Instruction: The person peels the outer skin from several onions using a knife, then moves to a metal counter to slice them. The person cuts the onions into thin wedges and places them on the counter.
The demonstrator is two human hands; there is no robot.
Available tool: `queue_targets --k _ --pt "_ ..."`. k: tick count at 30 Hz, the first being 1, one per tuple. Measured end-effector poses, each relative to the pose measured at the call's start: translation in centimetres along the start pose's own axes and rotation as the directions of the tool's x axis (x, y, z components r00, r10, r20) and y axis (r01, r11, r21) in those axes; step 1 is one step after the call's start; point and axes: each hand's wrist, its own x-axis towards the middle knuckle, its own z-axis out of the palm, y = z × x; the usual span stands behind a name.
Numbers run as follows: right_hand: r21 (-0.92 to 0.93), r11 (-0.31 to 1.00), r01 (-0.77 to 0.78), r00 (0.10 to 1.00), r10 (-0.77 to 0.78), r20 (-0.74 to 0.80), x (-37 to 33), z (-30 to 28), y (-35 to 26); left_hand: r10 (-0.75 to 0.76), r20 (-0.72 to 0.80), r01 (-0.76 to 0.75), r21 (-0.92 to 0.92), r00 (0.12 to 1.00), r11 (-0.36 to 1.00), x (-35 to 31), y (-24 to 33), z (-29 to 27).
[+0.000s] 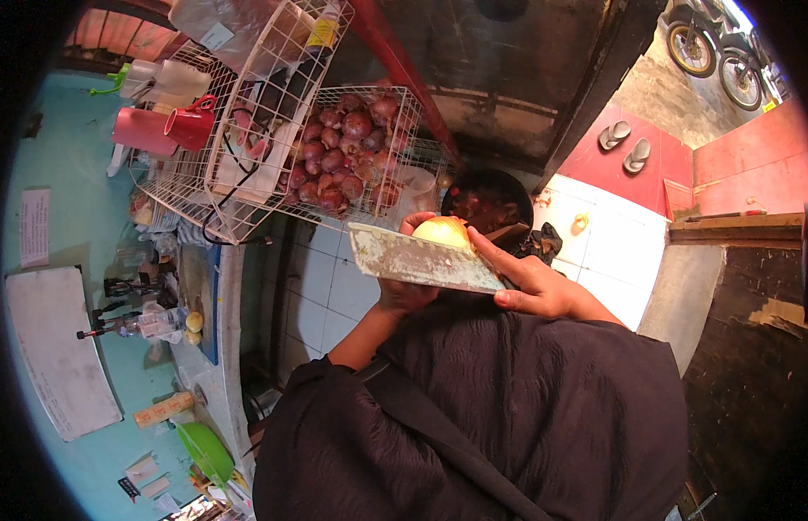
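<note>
My left hand (pixel 408 295) is wrapped round a pale yellow, peeled-looking onion (pixel 445 231), held in front of my body. Part of that hand is hidden behind a wide, worn, cleaver-like knife (pixel 425 259). My right hand (pixel 547 286) grips the knife at its right end, thumb along the near side and a finger stretched along the upper edge beside the onion. The knife's handle is hidden in the hand. Whether the edge is cutting into the onion cannot be made out. Beyond my hands is a black bucket (pixel 473 184) with dark reddish scraps in it.
A white wire basket (pixel 410 108) of red onions (pixel 334 161) stands ahead left, beside a rack with a red mug (pixel 191 123). Left is a counter (pixel 214 382) with a green bowl (pixel 206 451). A black plastic bag (pixel 547 243) and sandals (pixel 636 156) lie right.
</note>
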Motion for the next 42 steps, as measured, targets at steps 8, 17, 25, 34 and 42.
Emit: queue_targets --k 8,17,25,34,42 --pt "-0.193 0.981 -0.012 0.995 -0.007 -0.101 0.7 0.9 0.5 -0.027 -0.005 0.027 0.018 1.0 0.999 -0.8 -0.3 -0.9" --pt "0.385 0.922 0.046 0.995 -0.009 -0.095 2.0 0.7 1.0 -0.355 -0.245 0.273 -0.313 0.902 0.91 -0.4 2.4 0.2" --pt "0.509 0.86 -0.032 0.983 0.12 -0.141 2.9 2.1 2.8 -0.434 -0.299 0.328 -0.344 0.85 0.88 0.0 3.2 -1.3" --pt "0.574 0.818 0.032 0.942 0.168 -0.291 3.7 0.6 8.3 -0.445 -0.161 0.366 -0.364 0.881 0.856 0.0 3.1 -0.3" --pt "0.112 0.991 -0.073 0.997 0.073 0.006 1.8 0.0 1.8 -0.459 -0.176 0.402 -0.282 0.871 0.871 0.1 1.8 -1.2"
